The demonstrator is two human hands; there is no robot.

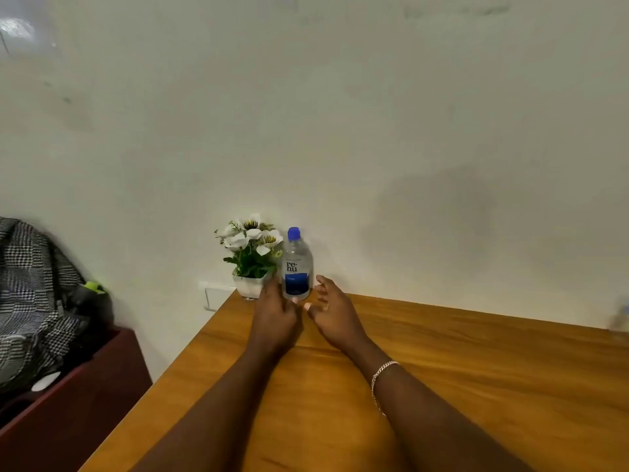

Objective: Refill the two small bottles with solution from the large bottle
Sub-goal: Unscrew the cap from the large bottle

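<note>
Item: large renu solution bottle (296,267). Upright, long axis vertical, blue cap on, at the table's (476,369) far edge beside potted flowers (250,257).
Left grip (275,311), right grip (332,311): both open, empty, flanking its base. The left looks nearer; contact uncertain.

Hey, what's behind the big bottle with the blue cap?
Only the plain white wall shows behind the large bottle. The flower pot stands beside it, not behind. The back edge of the table there is covered by the bottle and the left hand.
</note>
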